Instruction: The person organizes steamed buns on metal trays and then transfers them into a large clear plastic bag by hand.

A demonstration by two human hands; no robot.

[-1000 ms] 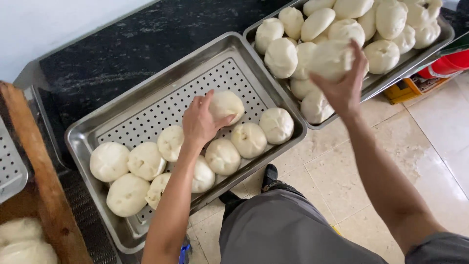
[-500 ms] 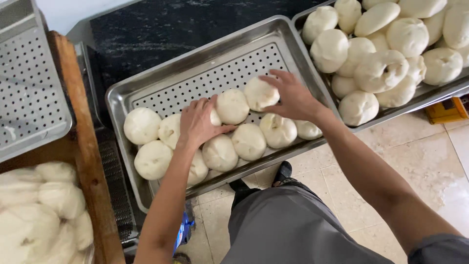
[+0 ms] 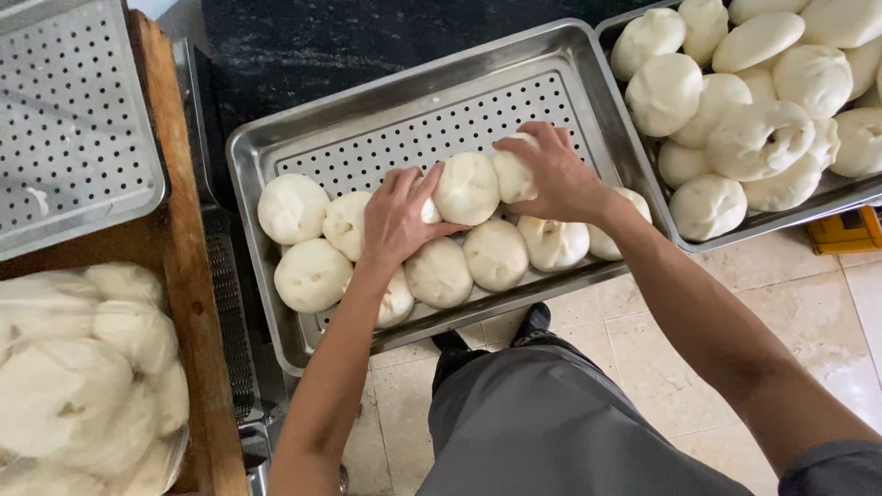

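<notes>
Both hands (image 3: 397, 216) (image 3: 551, 174) on dough balls (image 3: 467, 187), perforated tray (image 3: 404, 138).

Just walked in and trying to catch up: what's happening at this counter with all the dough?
A person stands over a perforated steel tray on a dark counter, filling it with round white dough buns. The right hand grips one dough bun in the second row, while the left hand rests on a neighbouring bun. A front row and part of a second are laid. A second tray on the right is heaped with buns, and more dough sits on the left.
</notes>
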